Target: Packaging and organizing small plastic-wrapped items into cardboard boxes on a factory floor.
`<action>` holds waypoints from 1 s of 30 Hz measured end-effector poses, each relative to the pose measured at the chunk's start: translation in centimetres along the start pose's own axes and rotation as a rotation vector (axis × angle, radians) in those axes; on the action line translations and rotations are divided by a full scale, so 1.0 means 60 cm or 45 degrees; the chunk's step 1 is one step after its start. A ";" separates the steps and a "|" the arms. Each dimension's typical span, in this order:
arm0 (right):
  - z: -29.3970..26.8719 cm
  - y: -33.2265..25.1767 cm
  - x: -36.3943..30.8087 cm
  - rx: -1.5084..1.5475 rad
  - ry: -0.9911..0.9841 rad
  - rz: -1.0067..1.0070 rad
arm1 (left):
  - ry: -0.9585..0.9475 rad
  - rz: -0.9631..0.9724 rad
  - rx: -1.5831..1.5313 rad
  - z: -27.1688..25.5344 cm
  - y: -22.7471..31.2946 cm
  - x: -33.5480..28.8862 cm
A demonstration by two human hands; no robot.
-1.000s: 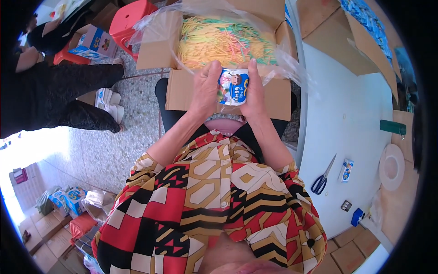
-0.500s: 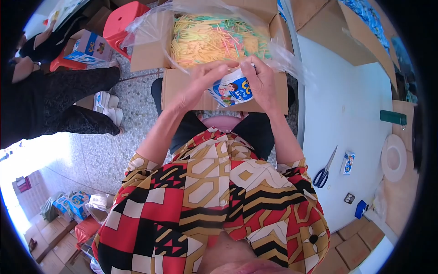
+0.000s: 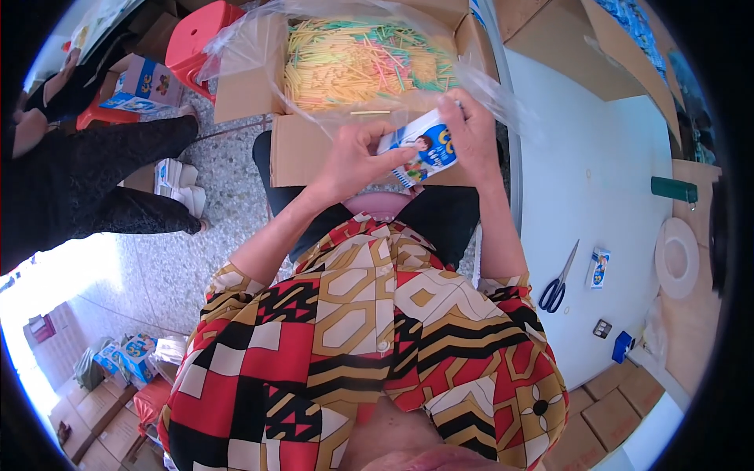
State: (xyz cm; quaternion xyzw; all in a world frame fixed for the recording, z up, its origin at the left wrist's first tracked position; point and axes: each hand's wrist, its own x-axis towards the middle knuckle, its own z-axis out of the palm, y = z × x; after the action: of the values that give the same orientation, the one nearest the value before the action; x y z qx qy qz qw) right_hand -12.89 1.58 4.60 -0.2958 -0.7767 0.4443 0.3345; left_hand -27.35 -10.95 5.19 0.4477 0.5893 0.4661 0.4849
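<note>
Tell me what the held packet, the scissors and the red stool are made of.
Packet: probably thin plastic film, given its slight sheen and ridged-looking edge. Scissors: grey blades look metal; smooth, dark handles, likely plastic. Red stool: probably moulded plastic, smooth and evenly coloured.

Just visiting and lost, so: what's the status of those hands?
Left hand and right hand gripping one blue-and-white packet. Packet tilted; coloured sticks beyond, in carton. Clear plastic near right hand.

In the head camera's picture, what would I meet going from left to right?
Upper red stool, left hand, held blue-and-white packet, right hand, scissors, loose packet, white ring.
</note>
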 end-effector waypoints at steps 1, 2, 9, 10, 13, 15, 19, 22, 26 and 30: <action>-0.010 0.008 0.001 0.023 -0.018 0.077 | -0.012 -0.082 -0.181 0.000 0.001 -0.004; -0.014 0.013 0.002 0.047 -0.035 0.155 | -0.013 -0.082 -0.182 0.002 -0.001 -0.006; 0.020 -0.003 -0.002 0.169 0.051 0.123 | 0.298 0.174 -0.419 0.021 0.001 0.003; 0.026 -0.018 -0.006 0.127 -0.027 0.107 | 0.303 0.227 -0.343 0.016 0.005 0.005; 0.031 -0.030 -0.004 0.093 -0.088 0.094 | 0.028 0.126 -0.280 -0.001 -0.010 0.018; 0.027 -0.026 -0.001 0.097 -0.063 0.100 | -0.003 0.043 -0.178 -0.008 -0.015 0.014; 0.012 -0.005 0.001 0.029 -0.049 0.121 | -0.059 -0.032 -0.185 0.000 -0.019 0.015; -0.022 0.010 -0.005 0.029 -0.004 0.202 | -0.083 -0.169 -0.499 0.025 0.002 0.024; -0.076 0.033 -0.025 0.047 0.201 0.233 | -0.119 -0.081 -0.347 0.068 0.001 0.055; -0.143 0.020 -0.054 0.235 0.448 0.355 | -0.203 -0.094 -0.450 0.133 0.034 0.103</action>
State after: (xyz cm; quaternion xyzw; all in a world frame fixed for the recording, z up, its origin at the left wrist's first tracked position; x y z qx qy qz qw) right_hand -4.03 3.85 5.98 -0.4411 -0.6144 0.4967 0.4257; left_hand -20.13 -3.66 5.47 0.3691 0.4741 0.5074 0.6177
